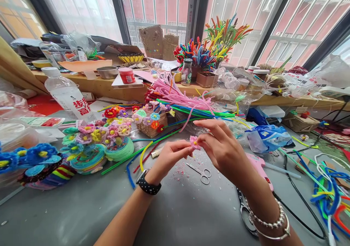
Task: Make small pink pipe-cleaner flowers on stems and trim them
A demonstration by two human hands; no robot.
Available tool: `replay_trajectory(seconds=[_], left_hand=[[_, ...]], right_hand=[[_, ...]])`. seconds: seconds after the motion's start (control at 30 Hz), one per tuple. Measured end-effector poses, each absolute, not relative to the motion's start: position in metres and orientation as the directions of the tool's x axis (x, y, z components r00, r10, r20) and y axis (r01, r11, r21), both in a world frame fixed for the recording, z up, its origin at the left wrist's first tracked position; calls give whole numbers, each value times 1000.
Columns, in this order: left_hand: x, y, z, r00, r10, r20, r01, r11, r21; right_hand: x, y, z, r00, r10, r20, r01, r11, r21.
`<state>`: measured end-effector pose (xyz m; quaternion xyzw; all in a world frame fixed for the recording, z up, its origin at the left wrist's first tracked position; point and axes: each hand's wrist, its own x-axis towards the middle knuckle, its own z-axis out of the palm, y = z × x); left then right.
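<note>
A small pink flower with a yellow centre (pixel 194 142) is held up between my two hands over the grey table. My left hand (pixel 173 156), with a black dotted watch band on its wrist, pinches the flower's left side with thumb and fingertips. On the other side, my right hand (pixel 221 144) grips the flower's right edge between thumb and a finger, its upper fingers stretched out to the left. Silver bracelets circle the right wrist. Small silver scissors (pixel 202 174) lie just below the hands, beside pink and white scraps (pixel 182 172).
Fuzzy-wire flower pots (pixel 119 149) and a water bottle (pixel 67 94) stand left. Pink fuzzy wires (pixel 177 93) lie behind the hands. A pink glue gun (pixel 257 162), black-handled scissors (pixel 246 215), a blue packet (pixel 269 136) and tangled wires (pixel 326 187) are right.
</note>
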<state>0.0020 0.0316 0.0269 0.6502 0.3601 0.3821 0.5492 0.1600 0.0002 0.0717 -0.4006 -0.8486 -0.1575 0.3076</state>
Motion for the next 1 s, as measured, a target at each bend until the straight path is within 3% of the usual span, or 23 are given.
replay_trajectory(seconds=[0.47, 1.0], left_hand=[[4, 33, 24, 448, 885, 126, 24, -152, 988], [4, 32, 23, 475, 872, 119, 40, -156, 987]], right_hand=[[169, -2, 80, -401, 635, 660, 791, 603, -100], [166, -2, 78, -448, 619, 645, 773, 631, -68]])
